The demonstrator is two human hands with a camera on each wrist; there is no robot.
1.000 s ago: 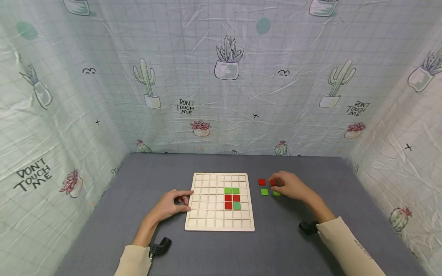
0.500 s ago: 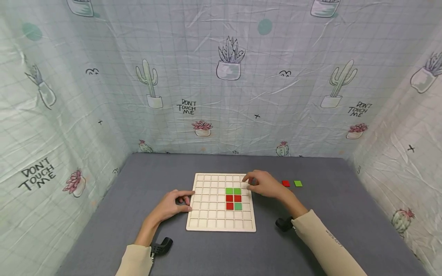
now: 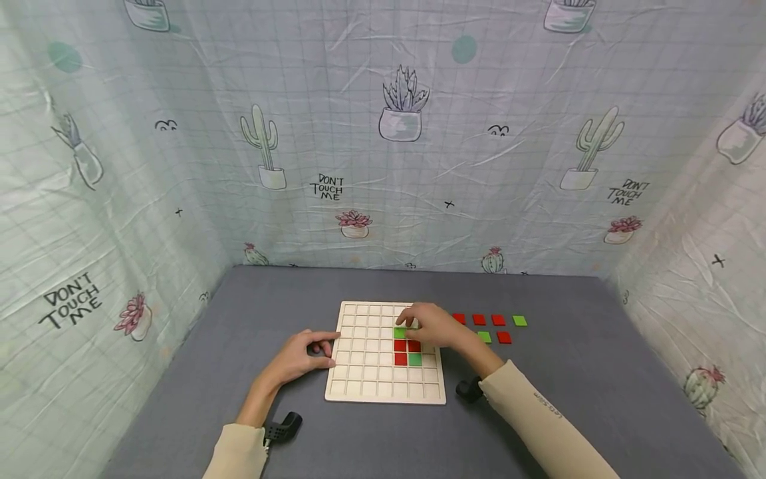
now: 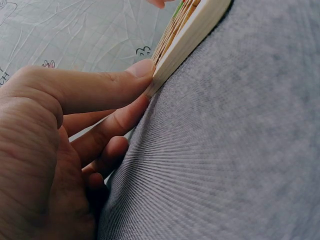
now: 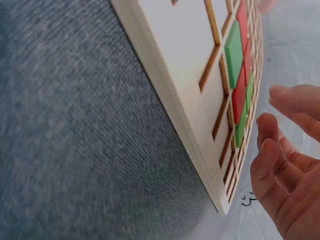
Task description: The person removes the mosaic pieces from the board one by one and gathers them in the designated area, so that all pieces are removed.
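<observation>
A light wooden grid board (image 3: pixel 359 391) lies flat, with green and red square tiles set in its right half. At its left edge my left hand (image 3: pixel 293 360) rests thumb and index fingertip against the rim, spread apart; the left wrist view has the thumb (image 4: pixel 110 90) pressing the wooden edge. My right hand (image 3: pixel 433 324) hovers over the board's upper right, fingers bent, partly covering a green tile (image 3: pixel 399 332). In the right wrist view its fingertips (image 5: pixel 267 125) stand apart from the thumb, and no tile shows between them. Red tiles (image 3: pixel 399 358) sit below that hand.
Loose red tiles (image 3: pixel 479 320) and green tiles (image 3: pixel 519 320) lie in two rows right of the board; my right forearm hides part of that area. Grey cloth (image 3: pixel 371 439) covers the table. A patterned curtain (image 3: pixel 419 166) surrounds it on three sides.
My right hand has moved left from the loose tiles to above the board, uncovering several of those tiles. The left hand stays at the board's edge.
</observation>
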